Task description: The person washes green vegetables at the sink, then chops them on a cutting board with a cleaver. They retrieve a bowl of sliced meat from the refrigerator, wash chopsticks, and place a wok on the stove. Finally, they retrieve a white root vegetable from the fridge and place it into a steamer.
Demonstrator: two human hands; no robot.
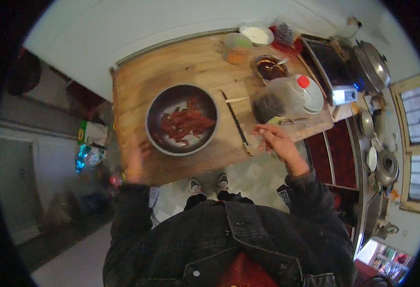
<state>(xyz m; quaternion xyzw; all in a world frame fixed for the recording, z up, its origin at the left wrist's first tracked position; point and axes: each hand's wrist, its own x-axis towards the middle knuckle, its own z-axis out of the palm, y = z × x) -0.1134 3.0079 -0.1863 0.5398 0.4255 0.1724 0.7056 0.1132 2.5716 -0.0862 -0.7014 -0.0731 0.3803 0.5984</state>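
A dark round pan [150, 111] with a pale rim sits on the wooden table [152, 68], holding reddish-brown strips that look like raw meat [183, 123]. Blurred by motion, my left hand [135, 163] is beside the pan's lower left rim, fingers apart, with nothing visible in it. My right hand [277, 143] hovers over the table's front edge, thumb and forefinger close together. Something pale and translucent shows beneath those fingers, but whether they grip it is unclear. Between pan and right hand lies a long black stick [234, 118], with a short pale strip [237, 100] across its upper end.
A translucent container with a red cap [303, 81] stands right of the stick, beside a white plate [316, 98]. Behind it are a bowl of dark sauce [267, 70] with a spoon, an orange-and-green container [236, 50] and a dish of white contents [256, 34].
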